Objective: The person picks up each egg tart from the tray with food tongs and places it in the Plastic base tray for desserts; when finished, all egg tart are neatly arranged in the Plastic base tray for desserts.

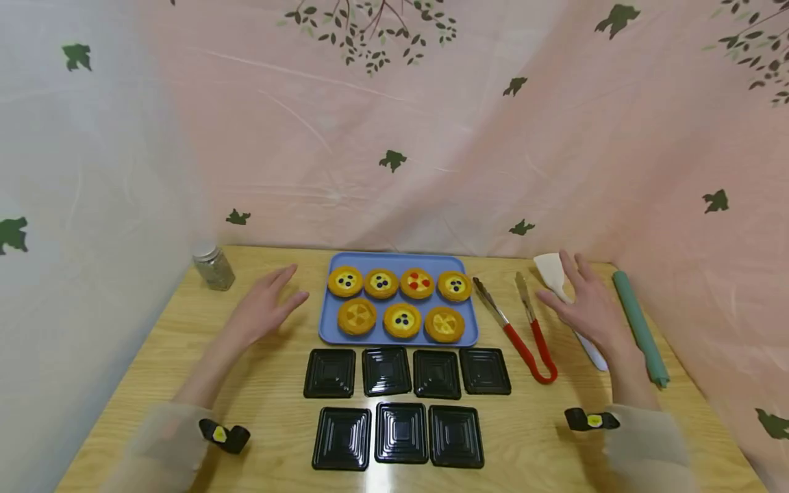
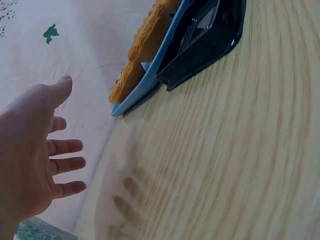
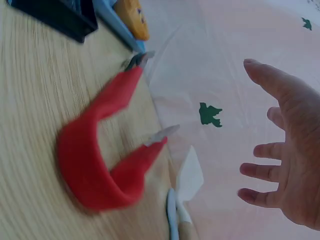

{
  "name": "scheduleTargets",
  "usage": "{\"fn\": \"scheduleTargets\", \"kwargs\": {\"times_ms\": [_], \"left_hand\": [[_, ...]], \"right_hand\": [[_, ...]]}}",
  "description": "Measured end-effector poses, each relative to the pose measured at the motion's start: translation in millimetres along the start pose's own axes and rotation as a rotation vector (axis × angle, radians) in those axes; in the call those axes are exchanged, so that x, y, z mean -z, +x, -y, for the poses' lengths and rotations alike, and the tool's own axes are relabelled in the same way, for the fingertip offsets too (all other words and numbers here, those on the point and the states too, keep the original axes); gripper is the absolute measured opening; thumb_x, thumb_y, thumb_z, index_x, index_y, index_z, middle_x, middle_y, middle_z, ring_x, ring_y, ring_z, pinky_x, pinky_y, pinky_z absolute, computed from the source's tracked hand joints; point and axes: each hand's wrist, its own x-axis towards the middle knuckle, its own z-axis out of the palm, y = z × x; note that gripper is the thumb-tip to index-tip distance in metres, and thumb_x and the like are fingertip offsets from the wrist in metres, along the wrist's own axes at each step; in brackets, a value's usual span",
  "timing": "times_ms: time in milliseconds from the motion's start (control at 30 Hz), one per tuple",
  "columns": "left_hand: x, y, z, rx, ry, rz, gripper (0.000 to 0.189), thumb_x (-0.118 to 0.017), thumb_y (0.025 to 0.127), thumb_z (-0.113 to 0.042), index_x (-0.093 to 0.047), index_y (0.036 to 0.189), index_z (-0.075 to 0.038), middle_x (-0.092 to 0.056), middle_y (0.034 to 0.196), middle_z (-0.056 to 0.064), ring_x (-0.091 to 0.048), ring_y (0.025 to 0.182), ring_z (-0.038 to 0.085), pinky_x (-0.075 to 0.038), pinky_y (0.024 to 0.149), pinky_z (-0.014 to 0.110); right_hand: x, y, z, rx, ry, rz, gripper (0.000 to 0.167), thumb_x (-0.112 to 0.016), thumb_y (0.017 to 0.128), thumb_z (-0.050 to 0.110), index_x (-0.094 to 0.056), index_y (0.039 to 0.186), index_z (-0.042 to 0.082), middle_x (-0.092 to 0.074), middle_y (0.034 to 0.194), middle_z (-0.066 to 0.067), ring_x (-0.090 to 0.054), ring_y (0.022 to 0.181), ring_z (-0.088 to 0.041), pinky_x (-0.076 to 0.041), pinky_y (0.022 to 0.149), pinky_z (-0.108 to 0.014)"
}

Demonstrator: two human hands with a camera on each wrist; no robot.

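Over the left part of the table hovers my left hand (image 1: 261,308), its fingers straight and spread and nothing in them. It is left of a blue tray (image 1: 394,259) bearing several small tarts (image 1: 416,283), topped with dark berries, red pieces or yellow slices. My right hand (image 1: 588,308), also holding nothing, hovers with extended fingers above a white spatula (image 1: 550,270) and overlaps its handle. Left of that hand lie red-handled tongs (image 1: 520,349), their arms spread apart. In the right wrist view the tongs (image 3: 82,160) show below the hand.
Several square black plastic trays (image 1: 329,373) lie in two rows in front of the blue tray. A glass jar (image 1: 214,267) with a metal lid stands at the back left. A green rolled mat (image 1: 637,322) lies along the right edge. Patterned cloth (image 1: 345,171) hangs behind the table.
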Motion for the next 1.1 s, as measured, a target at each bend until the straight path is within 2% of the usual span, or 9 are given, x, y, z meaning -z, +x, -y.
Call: {"fn": "scheduleTargets", "kwargs": {"times_ms": [100, 200, 300, 433, 567, 833, 1100], "left_hand": [[-7.9, 2.3, -2.7, 0.002, -0.081, -0.003, 0.072, -0.049, 0.106, -0.049, -0.033, 0.16, -0.003, -0.047, 0.153, 0.031, -0.043, 0.141, 0.051, -0.034, 0.115, 0.066], [-17.0, 4.3, -5.1, -0.004, -0.147, -0.002, 0.069, -0.05, 0.107, -0.043, -0.037, 0.157, 0.001, -0.055, 0.144, 0.031, -0.055, 0.13, 0.049, -0.041, 0.11, 0.063], [-23.8, 6.6, -7.4, 0.003, -0.209, 0.01, 0.067, -0.051, 0.107, -0.042, -0.039, 0.156, 0.001, -0.059, 0.139, 0.031, -0.061, 0.12, 0.044, -0.046, 0.105, 0.06], [-30.3, 8.7, -8.6, 0.024, -0.266, 0.019, 0.066, -0.051, 0.107, -0.041, -0.04, 0.156, 0.002, -0.061, 0.137, 0.029, -0.063, 0.117, 0.041, -0.047, 0.104, 0.057], [-34.3, 7.4, -8.2, 0.041, -0.268, 0.017, 0.064, -0.053, 0.106, -0.039, -0.043, 0.154, 0.002, -0.062, 0.136, 0.029, -0.061, 0.121, 0.042, -0.044, 0.108, 0.057], [-35.7, 4.4, -7.7, 0.049, -0.219, 0.047, 0.063, -0.056, 0.104, -0.04, -0.048, 0.151, 0.0, -0.059, 0.14, 0.028, -0.053, 0.131, 0.046, -0.036, 0.114, 0.062], [-36.6, 6.5, -6.6, 0.042, -0.177, 0.081, 0.06, -0.06, 0.103, -0.039, -0.052, 0.149, -0.001, -0.061, 0.132, 0.026, -0.056, 0.12, 0.041, -0.042, 0.107, 0.059]], "right_hand": [[-7.0, -2.8, 3.4, -0.011, 0.087, -0.024, 0.096, -0.062, 0.097, 0.056, -0.001, 0.166, 0.031, -0.011, 0.172, -0.023, -0.022, 0.149, -0.06, -0.024, 0.106, -0.08], [-13.6, -6.6, 4.7, -0.009, 0.133, -0.025, 0.097, -0.064, 0.097, 0.053, -0.001, 0.167, 0.027, -0.018, 0.169, -0.028, -0.027, 0.147, -0.059, -0.026, 0.106, -0.079], [-17.1, -10.1, 5.4, -0.022, 0.139, 0.001, 0.099, -0.064, 0.097, 0.054, 0.0, 0.167, 0.025, -0.021, 0.167, -0.03, -0.035, 0.143, -0.057, -0.031, 0.104, -0.079], [-18.8, -13.7, 7.0, -0.033, 0.112, 0.027, 0.1, -0.062, 0.096, 0.059, -0.001, 0.167, 0.025, -0.025, 0.164, -0.032, -0.044, 0.137, -0.055, -0.036, 0.1, -0.077], [-21.3, -14.6, 9.3, -0.025, 0.102, 0.052, 0.1, -0.062, 0.096, 0.06, -0.002, 0.167, 0.023, -0.029, 0.162, -0.033, -0.048, 0.135, -0.054, -0.04, 0.099, -0.075], [-28.7, -14.9, 13.4, -0.035, 0.113, 0.189, 0.107, -0.065, 0.093, 0.061, 0.001, 0.167, 0.022, -0.026, 0.165, -0.031, -0.045, 0.138, -0.054, -0.045, 0.097, -0.072], [-32.1, -16.5, 13.8, -0.005, 0.075, 0.275, 0.111, -0.068, 0.092, 0.061, -0.005, 0.166, 0.007, -0.024, 0.165, -0.033, -0.049, 0.134, -0.056, -0.042, 0.103, -0.072]]}}
